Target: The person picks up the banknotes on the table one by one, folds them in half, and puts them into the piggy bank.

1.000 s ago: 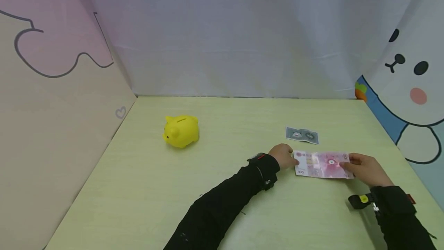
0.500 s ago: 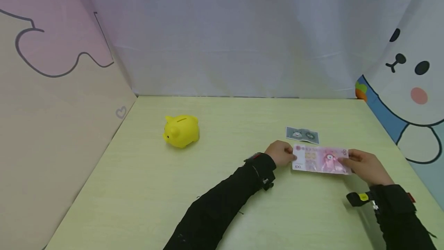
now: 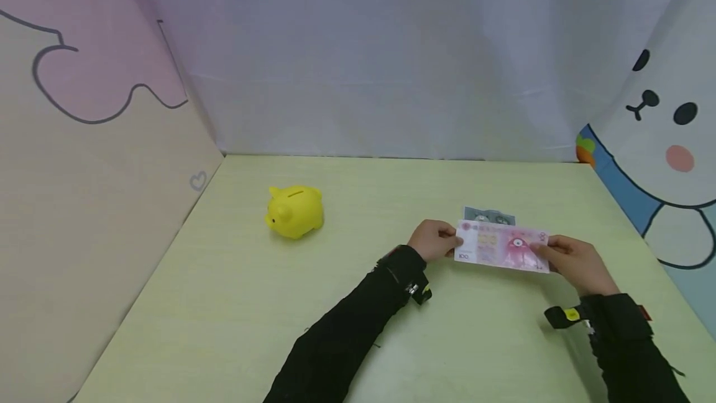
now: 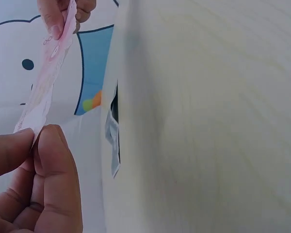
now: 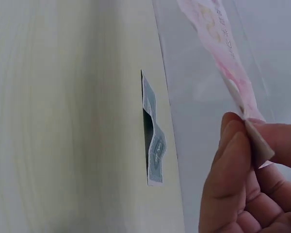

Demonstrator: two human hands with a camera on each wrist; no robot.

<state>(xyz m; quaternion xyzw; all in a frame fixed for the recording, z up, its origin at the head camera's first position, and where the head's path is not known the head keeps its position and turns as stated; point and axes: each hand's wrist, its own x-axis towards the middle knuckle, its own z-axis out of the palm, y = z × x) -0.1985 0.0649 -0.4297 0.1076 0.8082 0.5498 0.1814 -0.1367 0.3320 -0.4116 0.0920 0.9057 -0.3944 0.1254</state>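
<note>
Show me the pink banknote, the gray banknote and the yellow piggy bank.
Pink banknote (image 3: 501,246): head view, middle of its printed face.
Gray banknote (image 5: 158,147): right wrist view, its printed face.
Yellow piggy bank (image 3: 299,213): head view, side of its body.

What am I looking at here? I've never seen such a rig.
There's no machine: a person works bare-handed. The wide picture is taken from the person's head, looking forward and down; the two tilted close-ups, from each wrist. On the pale wood-grained table are a yellow pig-shaped bank, slotted on top, and a creased grey-green paper note. The left hand's grip pinches one end of a pink-and-white paper note marked 100; the right hand's grip pinches the other, holding it above the table.
</note>
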